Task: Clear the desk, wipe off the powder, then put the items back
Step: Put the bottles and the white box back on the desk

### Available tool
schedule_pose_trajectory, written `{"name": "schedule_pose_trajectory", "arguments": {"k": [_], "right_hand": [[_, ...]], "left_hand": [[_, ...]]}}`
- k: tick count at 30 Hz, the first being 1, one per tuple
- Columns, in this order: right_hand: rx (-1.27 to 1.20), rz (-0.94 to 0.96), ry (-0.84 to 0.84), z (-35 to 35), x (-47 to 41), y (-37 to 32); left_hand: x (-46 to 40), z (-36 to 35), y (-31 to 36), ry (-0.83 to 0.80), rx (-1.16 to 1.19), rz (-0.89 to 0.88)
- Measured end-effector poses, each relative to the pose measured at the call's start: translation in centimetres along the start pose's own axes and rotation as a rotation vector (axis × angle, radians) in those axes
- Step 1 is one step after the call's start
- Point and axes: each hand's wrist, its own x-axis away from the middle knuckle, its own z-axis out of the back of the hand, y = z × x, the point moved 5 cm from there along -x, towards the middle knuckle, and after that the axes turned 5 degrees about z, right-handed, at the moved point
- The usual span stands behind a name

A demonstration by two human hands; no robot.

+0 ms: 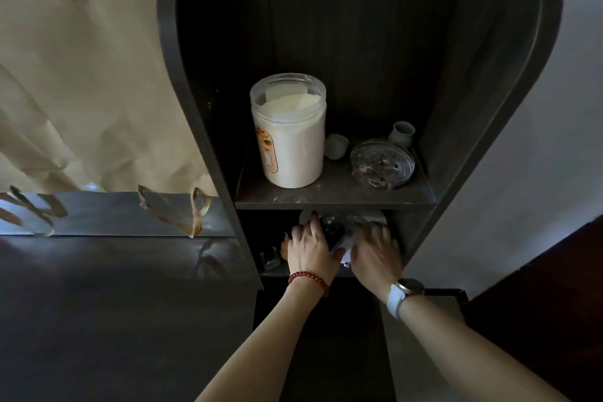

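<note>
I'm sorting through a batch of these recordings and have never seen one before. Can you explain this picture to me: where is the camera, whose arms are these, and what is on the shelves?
There is no machine here. One wide-angle camera sits on a person's head and looks forward and down, so the two bare arms coming up from the bottom edge are the wearer's own. The left hand has a red bead bracelet on its wrist; the right hand has a watch with a pale strap.

In front stands a dark shelf unit. On its upper shelf are a large clear jar of white powder, a small pale cup, a shallow glass dish and a little grey pot.

Both hands reach into the darker compartment below, among some glassware and something white. It is too dim to tell exactly what they hold.
</note>
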Motion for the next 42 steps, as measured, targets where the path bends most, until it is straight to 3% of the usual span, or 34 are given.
{"name": "schedule_pose_trajectory", "arguments": {"k": [6, 9, 15, 22, 27, 34, 38, 42], "right_hand": [[-0.116, -0.098, -0.031, 0.2, 0.7, 0.5], [-0.255, -0.097, 0.049, 1.1, 2.9, 0.3], [-0.511, 0.066, 0.205, -0.1, 10.8, -0.2], [-0.433, 0.120, -0.234, -10.5, 17.9, -0.3], [-0.127, 0.140, -0.557, -16.8, 17.0, 0.6], [-0.139, 0.333, -0.655, -20.9, 15.0, 0.0], [0.080, 0.406, -0.841, -22.7, 14.8, 0.3], [0.149, 0.438, -0.889, -23.0, 15.3, 0.2]], "left_hand": [[-0.2, -0.2, -0.5, 0.075, 0.070, -0.026], [2.0, 0.3, -1.8, 0.112, 0.151, -0.100], [8.5, 0.7, -8.3, 0.283, 0.288, -0.010], [12.8, -0.2, -15.8, 0.278, 0.306, 0.237], [13.1, -1.2, -18.3, 0.267, 0.299, 0.321], [13.2, -1.9, -19.2, 0.320, 0.283, 0.348], [13.5, -2.0, -19.6, 0.323, 0.258, 0.360], [13.9, -2.2, -20.0, 0.336, 0.258, 0.387]]}}
